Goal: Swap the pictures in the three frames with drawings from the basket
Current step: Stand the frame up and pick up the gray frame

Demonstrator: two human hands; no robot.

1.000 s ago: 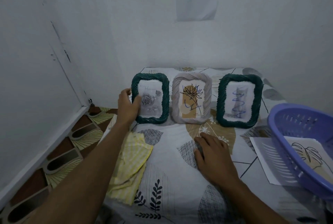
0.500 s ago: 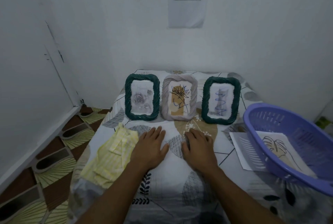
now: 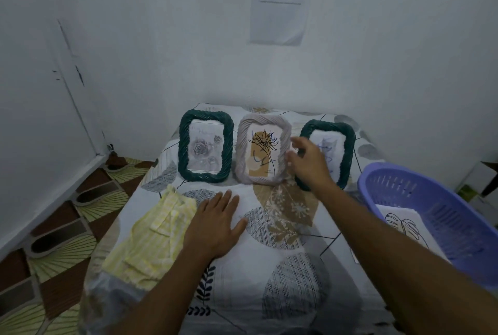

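Three woven frames stand in a row at the back of the table. The left green frame (image 3: pixel 205 146) holds a grey rose picture. The middle pale frame (image 3: pixel 263 150) shows a black flower drawing on tan. The right green frame (image 3: pixel 327 154) holds a blue scribble and is partly hidden by my right hand (image 3: pixel 310 162), which is raised in front of it, fingers apart, holding nothing. My left hand (image 3: pixel 215 224) lies flat on the patterned tablecloth (image 3: pixel 283 267). A purple basket (image 3: pixel 431 213) at the right holds a leaf drawing (image 3: pixel 404 227).
A yellow checked cloth (image 3: pixel 153 240) lies at the table's left, beside my left hand. White walls close in behind and to the left, with a printed sheet (image 3: pixel 279 0) on the back wall. Patterned floor tiles (image 3: pixel 54 240) show at the left.
My right hand has lifted off the tablecloth and moved up toward the right green frame. My left hand stays flat on the table. The view has pulled back slightly.
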